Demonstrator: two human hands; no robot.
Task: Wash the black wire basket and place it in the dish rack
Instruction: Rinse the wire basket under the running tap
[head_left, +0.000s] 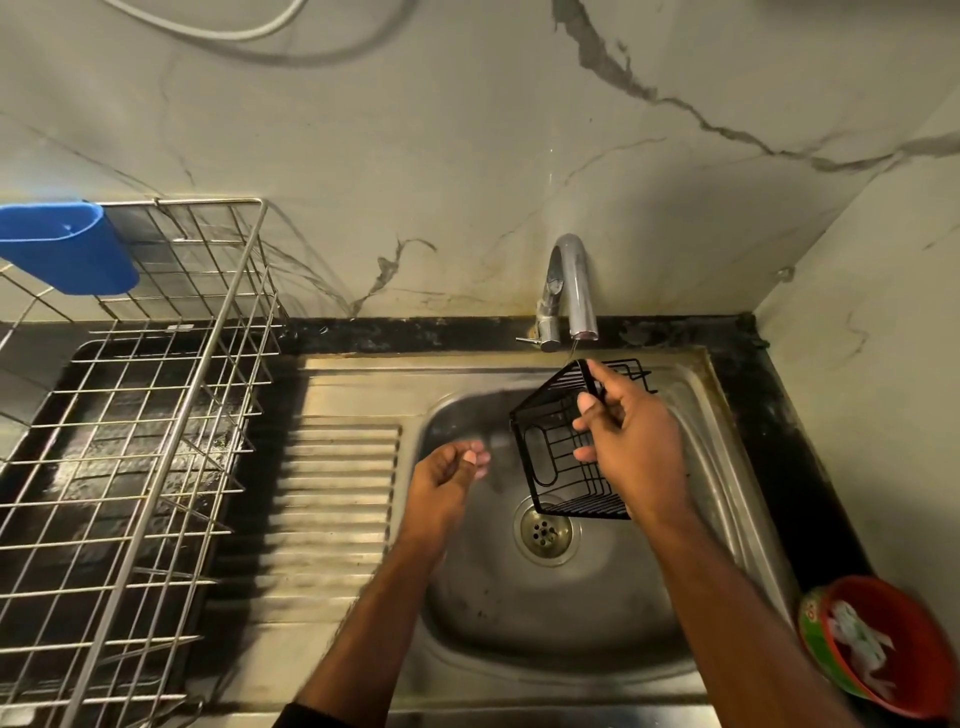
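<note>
A: Head view: where is the black wire basket (563, 447)?

B: Over the sink (519, 613) bowl, tilted on edge, just below the tap (571, 291) spout at about 1 o'clock from the drain (544, 531). The right hand (631, 441) grips it, fingers curled round its wires.

A: And the left hand (447, 478)?

B: It hovers over the bowl at 9 o'clock from the basket, apart from it, fingers loosely curled, holding nothing. It looks blurred.

A: The dish rack (130, 415)?

B: On the dark bench at 9 o'clock from the sink, beyond the ribbed drainboard (332, 499). A blue holder (67, 247) hangs on its far rim.

A: Anything else?

B: A red bowl (883, 644) at 4 o'clock on the bench edge, with something white inside.
</note>
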